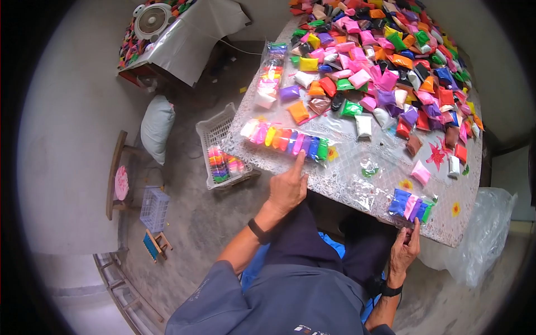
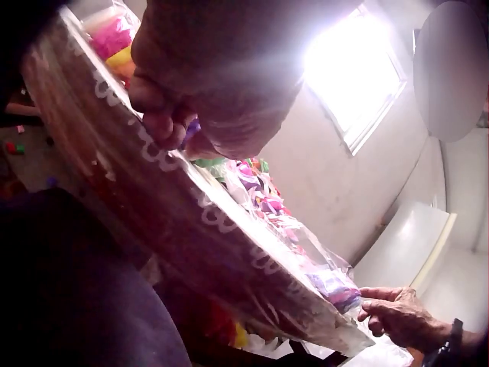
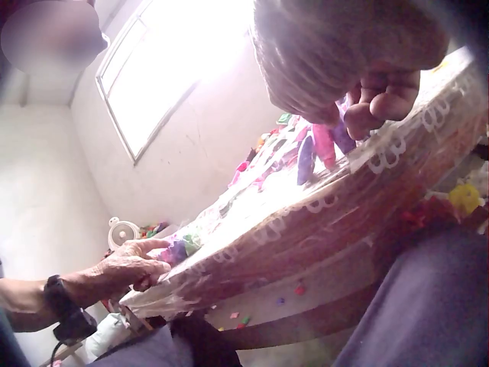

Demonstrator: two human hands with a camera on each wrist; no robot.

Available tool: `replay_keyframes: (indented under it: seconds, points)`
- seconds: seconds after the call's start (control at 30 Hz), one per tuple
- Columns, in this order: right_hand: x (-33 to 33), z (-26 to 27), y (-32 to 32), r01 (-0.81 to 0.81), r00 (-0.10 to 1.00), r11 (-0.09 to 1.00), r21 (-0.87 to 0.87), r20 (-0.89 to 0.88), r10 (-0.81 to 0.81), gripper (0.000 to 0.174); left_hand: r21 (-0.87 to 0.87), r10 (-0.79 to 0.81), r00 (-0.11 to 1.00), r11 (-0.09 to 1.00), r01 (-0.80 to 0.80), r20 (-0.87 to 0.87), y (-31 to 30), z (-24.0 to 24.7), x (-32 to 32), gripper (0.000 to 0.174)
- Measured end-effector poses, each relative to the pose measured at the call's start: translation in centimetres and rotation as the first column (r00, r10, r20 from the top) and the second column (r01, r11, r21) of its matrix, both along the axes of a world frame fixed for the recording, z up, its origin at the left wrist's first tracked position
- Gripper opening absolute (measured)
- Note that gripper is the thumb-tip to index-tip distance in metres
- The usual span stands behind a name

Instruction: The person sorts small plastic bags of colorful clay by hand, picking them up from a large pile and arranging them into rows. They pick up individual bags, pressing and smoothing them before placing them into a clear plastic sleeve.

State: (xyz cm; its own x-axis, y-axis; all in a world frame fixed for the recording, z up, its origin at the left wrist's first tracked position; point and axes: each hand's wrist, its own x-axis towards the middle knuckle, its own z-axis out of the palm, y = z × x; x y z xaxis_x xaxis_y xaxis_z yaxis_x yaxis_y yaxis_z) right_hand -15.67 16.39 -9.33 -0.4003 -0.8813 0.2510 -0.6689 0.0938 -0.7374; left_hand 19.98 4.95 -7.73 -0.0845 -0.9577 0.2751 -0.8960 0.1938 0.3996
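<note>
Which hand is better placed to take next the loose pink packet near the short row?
Probably the right hand: it's at the short row, closer to the loose pink packet than the left hand.

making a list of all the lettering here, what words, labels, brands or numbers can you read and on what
None can be read for certain:
Shirt, white print on its front: too small and blurred.
Left sleeve, faint lettering: unreadable.
Long pack and short pack: no lettering I can make out.
</note>
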Motion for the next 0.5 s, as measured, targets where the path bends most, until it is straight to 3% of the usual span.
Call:
replay_keyframes:
  seconds: [0.5]
  points:
    - [0.1,0.24,-0.07,0.0,0.999,1.0,-0.011,-0.036,-0.001,0.047,-0.036,0.03,0.998,0.999,-0.032,-0.055,0.24,-0.64,0.61,0.071]
